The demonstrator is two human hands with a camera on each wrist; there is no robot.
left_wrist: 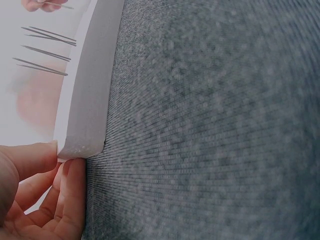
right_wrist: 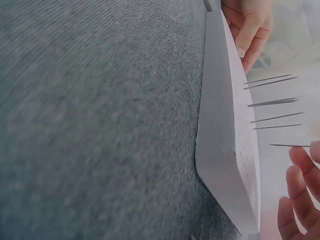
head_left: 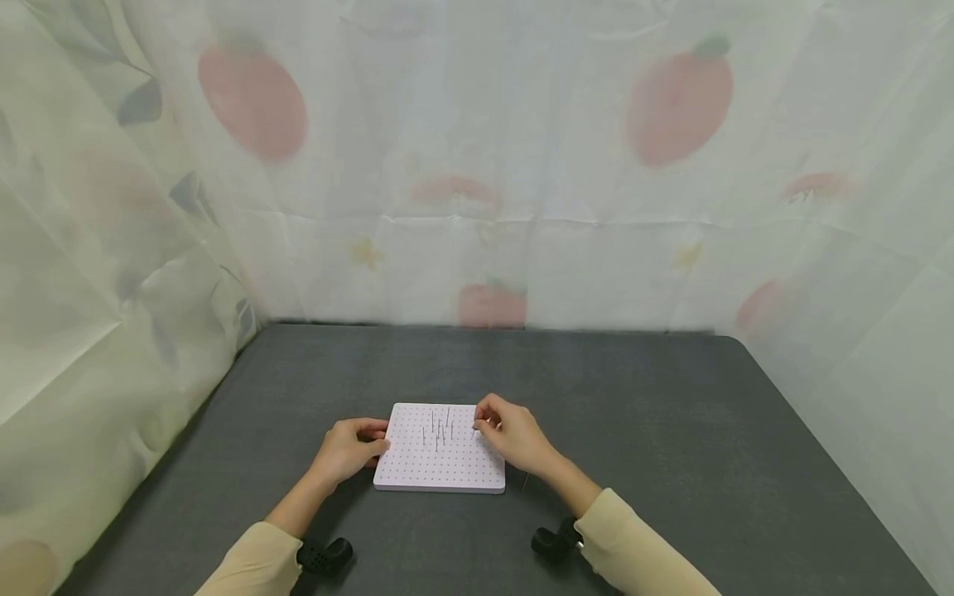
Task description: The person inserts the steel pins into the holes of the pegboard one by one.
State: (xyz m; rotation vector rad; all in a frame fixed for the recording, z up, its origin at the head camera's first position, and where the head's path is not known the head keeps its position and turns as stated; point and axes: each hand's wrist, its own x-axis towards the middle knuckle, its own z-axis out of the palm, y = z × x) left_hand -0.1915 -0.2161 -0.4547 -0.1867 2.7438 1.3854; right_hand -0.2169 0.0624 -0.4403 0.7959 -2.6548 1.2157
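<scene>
A white board (head_left: 440,472) with rows of small holes lies flat on the table. Several thin metal needles (head_left: 437,434) stand upright in its middle and far part. My left hand (head_left: 346,451) holds the board's left edge, thumb (left_wrist: 32,160) at the upper edge and fingers (left_wrist: 72,195) against the side. Over the right part of the board, my right hand (head_left: 517,434) pinches one needle (right_wrist: 287,145) between thumb and forefinger. That needle's tip points down and is apart from the board in the right wrist view. The other right fingers are loosely bent.
The dark grey table (head_left: 633,414) stretches around the board. A thin needle-like piece (head_left: 525,482) lies near the board's right front corner. Black wrist devices (head_left: 325,556) are on both forearms. A curtain (head_left: 477,165) with fruit prints hangs behind the table.
</scene>
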